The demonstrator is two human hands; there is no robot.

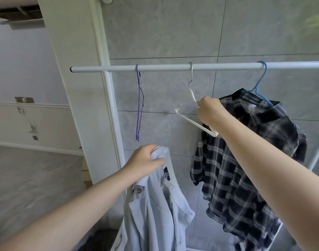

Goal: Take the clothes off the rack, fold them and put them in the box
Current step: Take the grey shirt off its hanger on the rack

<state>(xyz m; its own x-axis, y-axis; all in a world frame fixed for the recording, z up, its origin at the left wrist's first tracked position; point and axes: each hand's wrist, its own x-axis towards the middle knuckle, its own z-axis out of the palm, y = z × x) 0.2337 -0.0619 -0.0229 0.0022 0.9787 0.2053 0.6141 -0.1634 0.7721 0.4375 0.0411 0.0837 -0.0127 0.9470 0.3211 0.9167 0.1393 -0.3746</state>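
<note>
Hanging from the white rack rail are three hangers: a purple hanger near the rail's open left end, bare and turned edge-on; a white hanger at the middle, its metal hook over the rail; and a blue hanger to the right carrying a dark plaid shirt. Between the purple and white hangers lies a clear stretch of grey tiled wall. The rack's left upright runs down just beside the pale door frame, so room is tighter on that side.

The right hand is clenched round the white hanger's right arm, fingers wrapped over the plastic, the hanger tilted with its lower bar sloping down to the right and passing in front of the plaid shirt's shoulder. The left hand grips a light blue shirt at the collar, thumb pressed over the fabric; the shirt is off the hanger and hangs free below the fist, well under the rail. A dark shape at the bottom edge, left of the blue shirt, may be another garment, but it is too dim to tell.
</note>
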